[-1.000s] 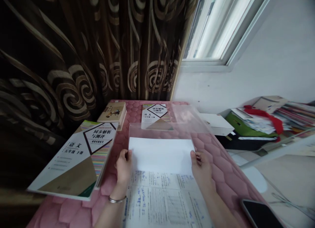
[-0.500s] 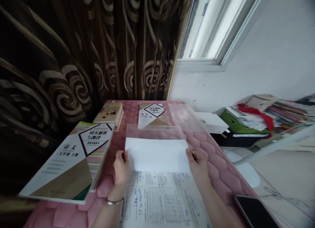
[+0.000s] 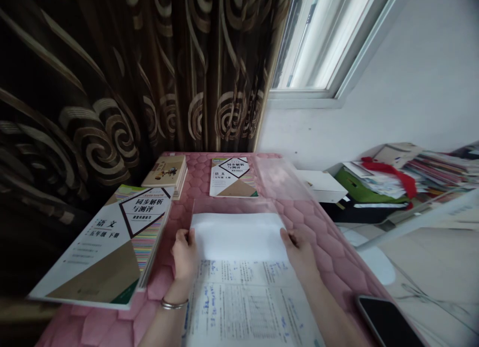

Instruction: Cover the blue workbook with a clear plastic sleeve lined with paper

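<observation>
My left hand [image 3: 184,254] is closed on the left edge of a blank white paper [image 3: 239,237], thumb on top. Opposite it, my right hand [image 3: 299,252] pinches the paper's right edge. A clear plastic sheet [image 3: 234,205] sticks out past the paper's far edge. Nearer to me, between my forearms, lie printed pages [image 3: 247,307] with blue handwriting. I cannot tell whether the white part and the printed pages are one piece. A bracelet [image 3: 174,304] is on my left wrist.
On the pink quilted tabletop [image 3: 333,267] lie a large workbook [image 3: 101,257] at left, a small book stack [image 3: 164,176], a workbook [image 3: 232,179] at the back and another clear sheet [image 3: 280,177]. A phone [image 3: 387,322] sits front right. Papers and a green box [image 3: 368,187] stand beyond the table.
The far edge of the clear plastic sheet has come down toward me, uncovering the back workbook's lower part. The white paper's far edge has dipped slightly. Both hands keep their hold, nearly still.
</observation>
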`<state>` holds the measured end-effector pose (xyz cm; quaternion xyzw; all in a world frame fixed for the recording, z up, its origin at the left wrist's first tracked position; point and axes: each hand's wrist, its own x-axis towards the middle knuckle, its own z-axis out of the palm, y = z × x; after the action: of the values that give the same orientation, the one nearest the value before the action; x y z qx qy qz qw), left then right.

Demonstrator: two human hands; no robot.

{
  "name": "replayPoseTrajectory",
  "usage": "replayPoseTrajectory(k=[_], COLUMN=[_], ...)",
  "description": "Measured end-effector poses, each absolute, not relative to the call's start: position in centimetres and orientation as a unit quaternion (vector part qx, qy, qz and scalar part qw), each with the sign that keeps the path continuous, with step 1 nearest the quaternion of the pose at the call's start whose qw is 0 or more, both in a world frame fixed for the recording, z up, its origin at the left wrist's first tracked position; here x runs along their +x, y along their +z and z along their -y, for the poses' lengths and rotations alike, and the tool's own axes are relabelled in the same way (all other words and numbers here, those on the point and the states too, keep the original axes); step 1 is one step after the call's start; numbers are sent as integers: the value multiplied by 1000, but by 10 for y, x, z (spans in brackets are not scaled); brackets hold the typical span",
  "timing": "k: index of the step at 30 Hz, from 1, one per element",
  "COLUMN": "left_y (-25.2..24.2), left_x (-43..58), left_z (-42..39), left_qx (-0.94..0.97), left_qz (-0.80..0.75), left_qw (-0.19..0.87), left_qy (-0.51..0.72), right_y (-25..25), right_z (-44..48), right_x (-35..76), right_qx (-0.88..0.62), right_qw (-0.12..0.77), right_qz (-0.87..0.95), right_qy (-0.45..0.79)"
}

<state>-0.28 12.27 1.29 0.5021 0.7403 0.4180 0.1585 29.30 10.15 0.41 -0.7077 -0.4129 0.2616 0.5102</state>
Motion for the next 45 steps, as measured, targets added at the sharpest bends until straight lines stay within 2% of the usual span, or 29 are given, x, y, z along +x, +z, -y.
replayPoseTrajectory(k=[6, 13, 21, 31, 37, 45], left_y=[11, 15, 13, 16, 21, 21], left_x=[-5, -6, -5, -8, -6, -5], left_z=[-125, -121, -127, -121, -120, -119], left_qx=[484, 465, 491, 503, 510, 510], left_qz=[-732, -700, -766, -756, -766, -783], left_qw=[175, 216, 158, 171, 153, 149], left_qy=[446, 496, 383, 383, 360, 322], right_y=[-3, 2, -7, -13, -2, -2], right_z=[-105, -102, -115, -114, -118, -109], right_x=[288, 286, 294, 307, 305, 315], right_qx=[-722, -694, -784, -810, -823, -780], right_qw=[501, 559, 409, 348, 269, 330], right_qz=[425, 400, 439, 452, 474, 469], right_qy=[214, 214, 159, 139, 163, 250])
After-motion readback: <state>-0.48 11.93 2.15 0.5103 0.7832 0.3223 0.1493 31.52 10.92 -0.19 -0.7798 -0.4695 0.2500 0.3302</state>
